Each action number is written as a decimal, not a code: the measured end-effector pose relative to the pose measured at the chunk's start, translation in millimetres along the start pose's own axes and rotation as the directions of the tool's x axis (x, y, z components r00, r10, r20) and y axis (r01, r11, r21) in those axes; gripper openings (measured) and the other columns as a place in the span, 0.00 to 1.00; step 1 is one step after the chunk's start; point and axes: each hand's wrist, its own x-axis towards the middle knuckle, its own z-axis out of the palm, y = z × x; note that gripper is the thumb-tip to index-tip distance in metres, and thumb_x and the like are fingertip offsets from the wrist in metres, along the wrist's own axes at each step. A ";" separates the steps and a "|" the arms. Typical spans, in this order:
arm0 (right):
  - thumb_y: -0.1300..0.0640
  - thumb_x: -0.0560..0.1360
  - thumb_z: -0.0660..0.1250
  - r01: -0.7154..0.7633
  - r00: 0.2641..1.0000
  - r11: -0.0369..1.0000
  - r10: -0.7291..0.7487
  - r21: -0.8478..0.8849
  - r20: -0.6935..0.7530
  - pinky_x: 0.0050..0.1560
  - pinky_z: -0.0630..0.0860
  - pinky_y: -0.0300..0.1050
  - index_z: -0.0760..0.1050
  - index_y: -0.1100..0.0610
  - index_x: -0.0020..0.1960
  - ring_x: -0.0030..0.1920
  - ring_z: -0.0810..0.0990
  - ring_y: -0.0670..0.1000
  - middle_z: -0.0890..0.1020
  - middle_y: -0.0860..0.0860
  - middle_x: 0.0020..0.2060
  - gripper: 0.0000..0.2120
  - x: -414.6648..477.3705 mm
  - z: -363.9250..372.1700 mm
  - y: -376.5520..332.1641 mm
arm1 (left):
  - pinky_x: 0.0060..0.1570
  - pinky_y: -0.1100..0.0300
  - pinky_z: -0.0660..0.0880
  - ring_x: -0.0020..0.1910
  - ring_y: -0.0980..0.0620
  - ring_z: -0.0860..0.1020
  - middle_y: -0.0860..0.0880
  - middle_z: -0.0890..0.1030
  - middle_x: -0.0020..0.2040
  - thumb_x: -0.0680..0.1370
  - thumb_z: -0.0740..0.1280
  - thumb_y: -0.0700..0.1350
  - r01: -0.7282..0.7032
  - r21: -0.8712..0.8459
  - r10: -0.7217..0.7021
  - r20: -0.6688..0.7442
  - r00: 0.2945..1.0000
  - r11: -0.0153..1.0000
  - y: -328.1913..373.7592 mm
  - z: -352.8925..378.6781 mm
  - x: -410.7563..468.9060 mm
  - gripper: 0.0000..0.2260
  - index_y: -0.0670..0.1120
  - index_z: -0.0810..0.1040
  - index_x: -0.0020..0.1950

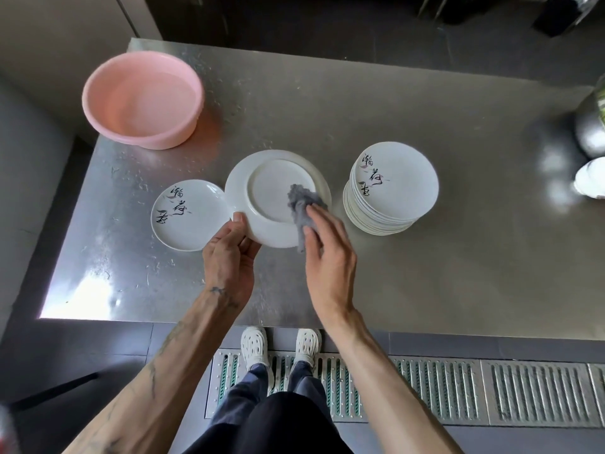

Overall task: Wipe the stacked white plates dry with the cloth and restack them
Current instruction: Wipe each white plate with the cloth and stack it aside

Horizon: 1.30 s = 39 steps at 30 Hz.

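Note:
My left hand (229, 257) grips the near rim of a white plate (268, 188) held above the table with its underside facing me. My right hand (327, 257) holds a grey cloth (302, 204) and presses it against the plate's underside, near its right part. To the right stands a tall stack of white plates (393, 188) with black brush writing on the top one. A single plate with the same writing (186, 214) lies face up on the table to the left, partly behind the held plate.
A pink plastic basin (142, 99) sits at the back left of the steel table (458, 257). Shiny metal and white objects (589, 158) crowd the far right edge. Below the table's near edge are a floor drain grate and my shoes.

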 end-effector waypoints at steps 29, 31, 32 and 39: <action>0.64 0.79 0.69 -0.280 0.938 0.958 0.259 0.061 0.230 0.55 0.73 0.28 0.83 0.56 0.62 0.50 0.80 0.32 0.83 0.37 0.48 0.14 99.8 -25.3 41.7 | 0.47 0.62 0.81 0.39 0.57 0.79 0.51 0.80 0.38 0.83 0.66 0.42 -0.023 0.179 -0.005 0.157 0.988 0.984 -10.8 -13.3 -3.6 0.15 0.45 0.80 0.36; 0.64 0.78 0.68 -0.208 0.936 0.977 0.189 0.035 0.298 0.52 0.72 0.27 0.83 0.55 0.61 0.48 0.81 0.34 0.84 0.40 0.47 0.14 108.2 -19.6 34.0 | 0.44 0.61 0.80 0.38 0.56 0.77 0.50 0.78 0.36 0.82 0.67 0.41 -0.043 0.233 0.001 0.177 0.984 0.971 -9.2 -13.5 -2.7 0.16 0.44 0.77 0.34; 0.63 0.78 0.67 -0.154 0.937 0.988 0.139 0.022 0.320 0.52 0.73 0.30 0.83 0.54 0.61 0.49 0.81 0.37 0.84 0.43 0.49 0.14 108.2 -15.8 28.8 | 0.44 0.61 0.79 0.37 0.55 0.77 0.50 0.77 0.36 0.82 0.67 0.41 -0.053 0.258 0.006 0.180 0.984 0.965 -8.3 -12.6 -2.0 0.16 0.45 0.78 0.34; 0.63 0.78 0.67 -0.134 0.959 0.991 0.128 0.006 0.253 0.51 0.72 0.31 0.83 0.55 0.59 0.49 0.80 0.45 0.85 0.49 0.50 0.12 93.9 -6.5 28.6 | 0.43 0.60 0.79 0.38 0.53 0.76 0.49 0.79 0.37 0.81 0.69 0.42 -0.101 0.305 0.048 0.175 0.983 0.947 1.0 -9.6 2.0 0.14 0.45 0.82 0.35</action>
